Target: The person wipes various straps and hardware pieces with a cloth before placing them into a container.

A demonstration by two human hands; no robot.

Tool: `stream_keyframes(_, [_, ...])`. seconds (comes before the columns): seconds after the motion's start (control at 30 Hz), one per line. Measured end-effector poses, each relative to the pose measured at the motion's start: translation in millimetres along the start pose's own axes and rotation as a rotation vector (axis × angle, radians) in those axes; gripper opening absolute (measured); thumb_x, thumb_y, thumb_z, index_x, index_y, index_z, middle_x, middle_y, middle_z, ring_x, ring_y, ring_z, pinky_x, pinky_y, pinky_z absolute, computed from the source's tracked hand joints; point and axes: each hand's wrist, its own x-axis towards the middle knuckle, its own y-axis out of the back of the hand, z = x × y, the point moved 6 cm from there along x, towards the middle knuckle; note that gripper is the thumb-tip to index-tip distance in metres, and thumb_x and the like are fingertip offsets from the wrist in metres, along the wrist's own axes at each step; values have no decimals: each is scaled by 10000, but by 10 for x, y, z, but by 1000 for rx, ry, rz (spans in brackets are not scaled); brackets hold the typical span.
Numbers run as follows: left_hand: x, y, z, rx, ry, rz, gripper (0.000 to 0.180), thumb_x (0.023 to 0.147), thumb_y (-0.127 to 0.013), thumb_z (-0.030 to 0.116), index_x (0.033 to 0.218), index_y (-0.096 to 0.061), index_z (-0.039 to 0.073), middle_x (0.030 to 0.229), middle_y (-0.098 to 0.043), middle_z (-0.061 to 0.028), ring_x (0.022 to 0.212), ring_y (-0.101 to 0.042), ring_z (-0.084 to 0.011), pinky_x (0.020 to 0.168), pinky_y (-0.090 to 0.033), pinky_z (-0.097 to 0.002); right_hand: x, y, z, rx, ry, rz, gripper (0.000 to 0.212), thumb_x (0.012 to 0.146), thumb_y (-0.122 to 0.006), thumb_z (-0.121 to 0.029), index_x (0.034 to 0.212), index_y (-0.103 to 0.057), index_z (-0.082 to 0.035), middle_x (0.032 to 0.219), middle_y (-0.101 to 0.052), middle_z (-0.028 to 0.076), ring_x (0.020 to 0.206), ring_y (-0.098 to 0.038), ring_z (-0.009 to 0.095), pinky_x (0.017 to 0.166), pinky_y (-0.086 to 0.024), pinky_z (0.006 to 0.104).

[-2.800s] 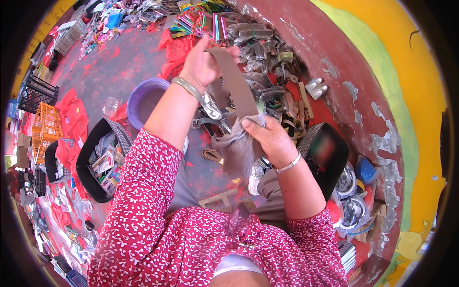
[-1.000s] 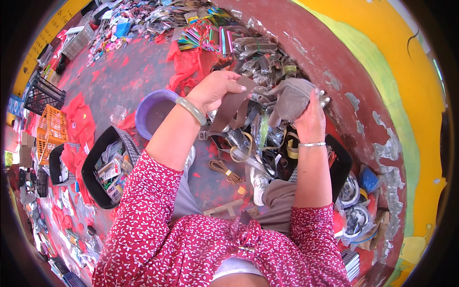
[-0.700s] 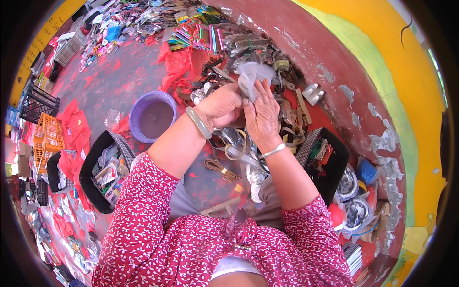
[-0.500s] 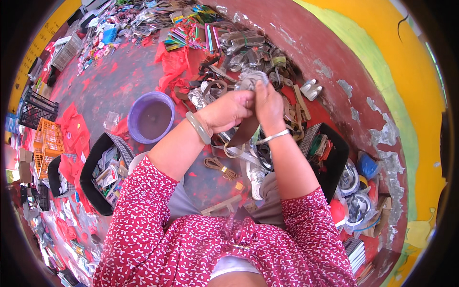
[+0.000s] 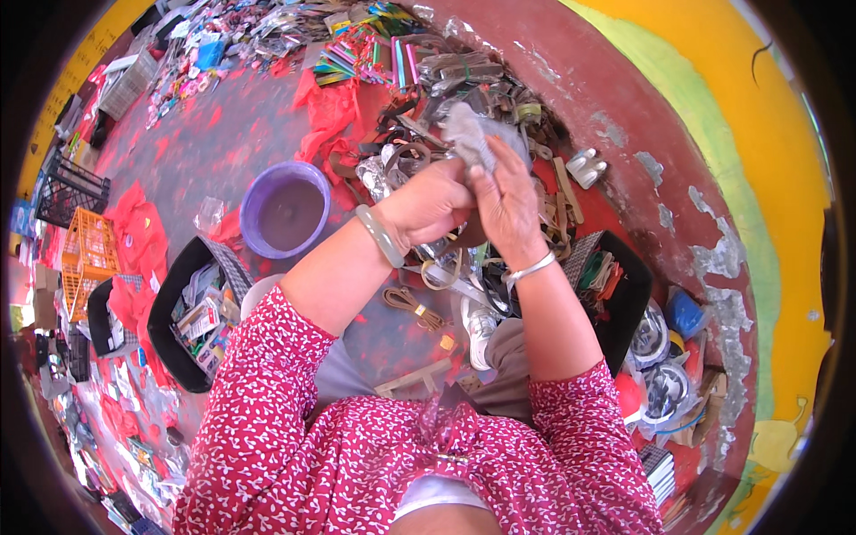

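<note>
Right fingers [image 5: 512,164] unfolded; cloth [image 5: 465,134] clear of bucket [image 5: 251,223].

Bright, soft light, motion-blurred grey cloth [image 5: 467,134], bent edges, dark rim.

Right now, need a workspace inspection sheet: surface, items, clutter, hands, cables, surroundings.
Surface: grey floor with red patches.
Items: brown strap and grey cloth at the hands.
Clutter: belt pile; black bins on both sides; purple basin of murky liquid.
Hands: left hand closed on the strap; right hand touching the cloth, fingers extended, grip unclear.
Cables: nothing seen for certain; tan cord bundle on floor.
Surroundings: red-and-yellow wall, paint peeling.
</note>
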Motion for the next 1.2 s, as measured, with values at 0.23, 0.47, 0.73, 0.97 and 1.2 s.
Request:
stream_keyframes(0.23, [-38,-67,-105,326,68,-250,422,735,-432,-96,1146,-457,-7,1067,-550,-63,923,-552,-92,725,-450,-215,-84,-147,765,899,-1043,-125,339,890,-428,-317,977,-580,-27,803,-623,89,754,-586,186,642,-472,320])
stream_keyframes(0.47, [-12,223,85,-33,78,280,329,722,-396,-113,1051,-398,-115,929,-538,-262,818,-615,-355,719,-535,-393,48,150,418,952,-498,-233,378,811,-416,57,1187,-444,29,1119,-527,97,975,-534,177,844,-437,299])
stream_keyframes(0.73, [-31,223,108,-72,174,248,291,834,-364,58,1031,-498,-111,977,-580,-218,899,-601,-285,830,-479,-370,-74,-21,164,383,-226,-525,597,704,-385,175,1248,-443,-63,1048,-535,4,856,-493,73,763,-417,208])
stream_keyframes(0.97, [-29,82,212,-45,18,-5,316,839,-451,15,1150,-461,-39,1033,-583,-173,1017,-564,-231,883,-453,-307,-41,-115,491,848,-599,-201,354,806,-482,46,1152,-493,-24,945,-575,11,822,-531,83,770,-430,221])
stream_keyframes(1.2, [60,308,405,1128,2,237,256,818,-574,272,969,-619,69,591,-556,-73,487,-545,-130,479,-454,-285,-260,-297,381,967,-925,-331,214,789,-527,-22,994,-581,5,888,-617,55,808,-584,120,711,-475,250])
